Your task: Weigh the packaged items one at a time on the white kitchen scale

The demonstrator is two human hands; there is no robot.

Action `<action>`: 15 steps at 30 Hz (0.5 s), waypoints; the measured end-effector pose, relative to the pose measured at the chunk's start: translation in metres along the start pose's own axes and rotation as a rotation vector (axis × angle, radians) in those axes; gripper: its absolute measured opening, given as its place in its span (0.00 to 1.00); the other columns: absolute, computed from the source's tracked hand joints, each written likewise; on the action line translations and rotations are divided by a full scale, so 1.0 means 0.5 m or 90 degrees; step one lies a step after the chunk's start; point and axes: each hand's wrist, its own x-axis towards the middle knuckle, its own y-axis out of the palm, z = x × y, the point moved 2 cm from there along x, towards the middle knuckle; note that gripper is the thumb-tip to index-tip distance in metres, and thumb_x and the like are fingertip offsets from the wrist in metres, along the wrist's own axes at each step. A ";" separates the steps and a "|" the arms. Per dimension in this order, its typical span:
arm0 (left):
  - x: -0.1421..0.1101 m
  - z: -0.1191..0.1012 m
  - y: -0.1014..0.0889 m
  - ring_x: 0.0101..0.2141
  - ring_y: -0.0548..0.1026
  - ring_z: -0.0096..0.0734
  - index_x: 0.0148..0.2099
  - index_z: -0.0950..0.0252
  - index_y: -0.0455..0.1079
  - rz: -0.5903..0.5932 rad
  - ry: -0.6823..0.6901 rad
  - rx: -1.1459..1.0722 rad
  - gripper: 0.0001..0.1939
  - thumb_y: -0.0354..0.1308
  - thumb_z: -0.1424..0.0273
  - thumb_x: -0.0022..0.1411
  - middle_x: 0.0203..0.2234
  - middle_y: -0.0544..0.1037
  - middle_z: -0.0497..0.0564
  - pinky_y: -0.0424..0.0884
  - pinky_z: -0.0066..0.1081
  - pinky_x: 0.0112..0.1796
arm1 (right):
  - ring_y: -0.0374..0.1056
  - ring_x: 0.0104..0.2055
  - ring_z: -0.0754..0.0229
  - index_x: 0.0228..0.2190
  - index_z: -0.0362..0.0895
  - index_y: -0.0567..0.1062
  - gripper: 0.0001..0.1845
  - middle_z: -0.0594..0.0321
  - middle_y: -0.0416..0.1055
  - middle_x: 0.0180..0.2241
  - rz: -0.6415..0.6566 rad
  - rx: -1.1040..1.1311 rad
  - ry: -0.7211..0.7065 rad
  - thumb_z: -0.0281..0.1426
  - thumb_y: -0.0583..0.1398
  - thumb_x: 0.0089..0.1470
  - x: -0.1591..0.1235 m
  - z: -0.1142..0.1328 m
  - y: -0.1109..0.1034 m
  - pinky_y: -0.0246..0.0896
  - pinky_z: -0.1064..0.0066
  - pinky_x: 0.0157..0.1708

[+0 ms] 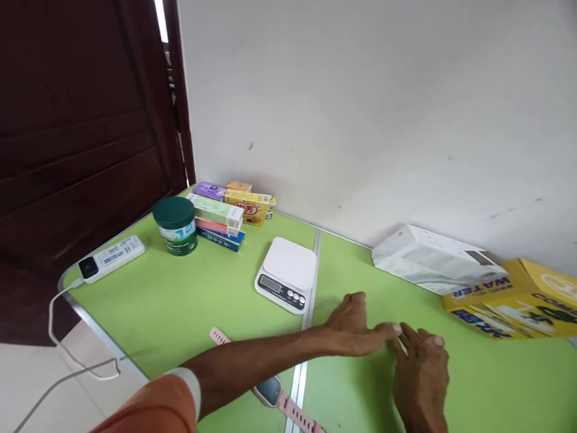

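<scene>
My left hand reaches across the green table, its thumb stretched out to the right and its fingers resting low near the tabletop. My right hand is just beside it, fingers slightly bent and apart, almost meeting the left thumb. I see nothing held in either hand. A white digital kitchen scale lies behind and left of my left hand, with nothing on its platform. Under my left forearm lies a smartwatch with a pink strap, partly hidden by the arm.
Left of the scale stand a green-lidded tub and several small boxes. A white power strip with a cable lies at the table's left edge. Along the wall at right are a white box and a yellow carton.
</scene>
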 end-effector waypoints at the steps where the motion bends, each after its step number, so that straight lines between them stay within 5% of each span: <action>1: -0.035 -0.011 -0.034 0.67 0.65 0.64 0.75 0.72 0.54 -0.046 0.050 -0.002 0.50 0.59 0.45 0.62 0.68 0.64 0.72 0.64 0.58 0.66 | 0.71 0.60 0.33 0.46 0.52 0.70 0.31 0.47 0.73 0.51 -0.027 0.023 0.013 0.63 0.55 0.56 -0.018 0.032 0.031 0.63 0.27 0.57; 4: -0.118 -0.059 -0.154 0.63 0.70 0.53 0.72 0.66 0.58 -0.267 0.223 0.013 0.37 0.55 0.52 0.69 0.64 0.69 0.66 0.66 0.52 0.65 | 0.71 0.61 0.40 0.50 0.49 0.70 0.31 0.49 0.73 0.55 -0.018 0.048 -0.021 0.60 0.57 0.60 -0.073 0.147 0.147 0.60 0.34 0.64; 6: -0.158 -0.096 -0.235 0.64 0.69 0.51 0.71 0.65 0.57 -0.412 0.300 0.045 0.33 0.53 0.55 0.72 0.63 0.69 0.65 0.64 0.51 0.66 | 0.71 0.60 0.43 0.53 0.48 0.71 0.30 0.49 0.74 0.56 0.070 0.062 -0.066 0.58 0.55 0.63 -0.115 0.223 0.237 0.62 0.39 0.64; 9: -0.205 -0.133 -0.339 0.69 0.62 0.55 0.74 0.64 0.52 -0.534 0.365 0.131 0.35 0.53 0.55 0.73 0.68 0.64 0.65 0.58 0.56 0.69 | 0.72 0.58 0.46 0.56 0.49 0.70 0.30 0.50 0.73 0.58 0.220 0.136 -0.066 0.57 0.53 0.66 -0.181 0.296 0.372 0.70 0.48 0.56; 12: -0.263 -0.115 -0.435 0.73 0.53 0.58 0.76 0.63 0.47 -0.709 0.376 0.224 0.41 0.56 0.51 0.70 0.73 0.55 0.65 0.51 0.57 0.71 | 0.73 0.58 0.46 0.53 0.49 0.73 0.30 0.51 0.74 0.57 0.357 0.185 -0.050 0.57 0.50 0.68 -0.242 0.317 0.481 0.72 0.50 0.54; 15: -0.327 -0.042 -0.529 0.75 0.47 0.53 0.76 0.68 0.47 -0.946 0.295 0.253 0.44 0.55 0.48 0.71 0.74 0.51 0.68 0.45 0.49 0.73 | 0.69 0.64 0.45 0.56 0.49 0.74 0.32 0.52 0.74 0.60 0.472 0.196 -0.033 0.57 0.50 0.68 -0.293 0.311 0.562 0.64 0.47 0.64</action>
